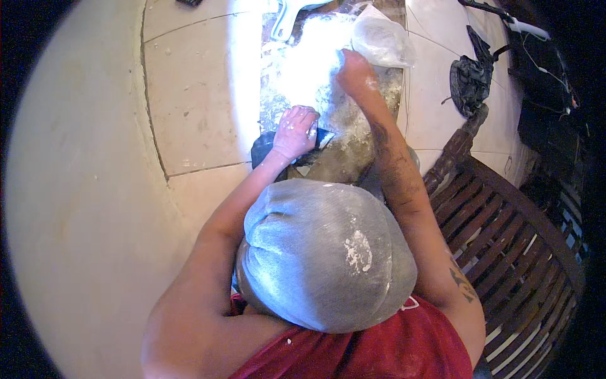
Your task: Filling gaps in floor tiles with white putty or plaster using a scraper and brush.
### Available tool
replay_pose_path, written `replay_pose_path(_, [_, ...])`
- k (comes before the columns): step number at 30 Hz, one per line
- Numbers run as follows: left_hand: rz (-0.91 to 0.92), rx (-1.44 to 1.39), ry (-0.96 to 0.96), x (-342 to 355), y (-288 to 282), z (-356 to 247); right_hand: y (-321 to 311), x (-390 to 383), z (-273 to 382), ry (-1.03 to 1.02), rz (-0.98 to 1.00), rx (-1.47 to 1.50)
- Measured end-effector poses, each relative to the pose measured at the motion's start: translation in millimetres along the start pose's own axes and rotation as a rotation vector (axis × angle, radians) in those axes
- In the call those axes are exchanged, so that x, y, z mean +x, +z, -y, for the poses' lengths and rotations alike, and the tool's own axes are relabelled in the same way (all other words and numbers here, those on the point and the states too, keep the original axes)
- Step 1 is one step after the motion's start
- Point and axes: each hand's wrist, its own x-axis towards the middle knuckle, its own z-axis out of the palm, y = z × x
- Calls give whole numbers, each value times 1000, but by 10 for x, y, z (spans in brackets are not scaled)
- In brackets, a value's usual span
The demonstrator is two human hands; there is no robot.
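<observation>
My left hand (297, 131), dusted with white, is closed, its knuckles up, over a dark thing (261, 149) whose kind I cannot make out. Farther off and to the right, my right hand (357, 74) is closed like a fist at the edge of a bright patch of white powder (309, 60). What it grips, if anything, is hidden by glare. Just beyond the right hand lies a clear plastic bag (383, 42) with something whitish in it. The powder is spread over a dark, stained mat or board (353, 142).
A pale blue thing with a handle (285, 24) lies at the far edge. Light floor tiles (196, 95) extend to the left. At right stand a slatted dark wooden chair (499, 221) and a crumpled black cloth or bag (470, 82). A grey cap (322, 252) fills the lower middle.
</observation>
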Motion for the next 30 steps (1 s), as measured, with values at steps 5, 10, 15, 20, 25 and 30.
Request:
replay_pose_path(5, [9, 4, 20, -8, 16, 44, -80, 337, 45, -37, -40, -37])
replay_pose_path(10, [-19, -4, -8, -36, 11, 35, 115, 133, 281, -220, -106, -122])
replay_pose_path(15, [-32, 2, 12, -51, -18, 64, 67, -14, 349, -214, -97, -83])
replay_pose_path(20, [1, -19, -14, -24, -23, 18, -132, 283, 207, -140, -125, -161])
replay_pose_path(25, [-15, -38, -42, -14, 12, 5, 42, 395, 168, -284, -115, -156])
replay_pose_path(30, [-39, -26, -17, -13, -12, 29, 83, 15, 177, -429, -177, -206])
